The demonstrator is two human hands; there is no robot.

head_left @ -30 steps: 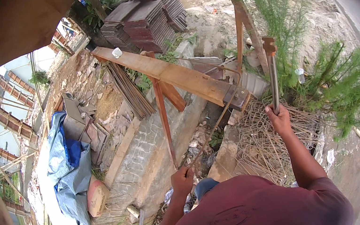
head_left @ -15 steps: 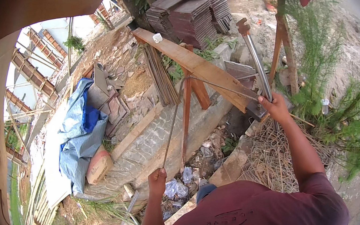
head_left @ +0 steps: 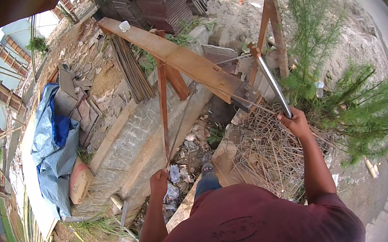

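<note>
My left hand (head_left: 159,180) is closed round the lower end of a thin steel rod (head_left: 181,119), which slants up toward the plank bench. My right hand (head_left: 295,122) grips the shiny pipe handle of a rebar bending bar (head_left: 274,83), whose rusty notched head points up and away. A thin rod also runs from the plank's near end to my right fingers; whether they pinch it, I cannot tell. Between my hands stands the long wooden plank (head_left: 178,57) on wooden legs, with a dark metal piece at its near end. A small white cup (head_left: 124,26) sits on it.
Many bent steel rods (head_left: 271,151) lie heaped below my right hand. A bundle of straight rods (head_left: 131,67) leans by the plank. Stacked brown tiles (head_left: 164,5) stand behind. A concrete wall (head_left: 121,148) borders a littered ditch. Blue tarp (head_left: 52,149) lies left; feathery branches (head_left: 342,86) stand right.
The view has shifted, so the bench appears farther left. The bending bar has come away from the plank's end and sits lower, and the rod between my hands has dropped below the plank.
</note>
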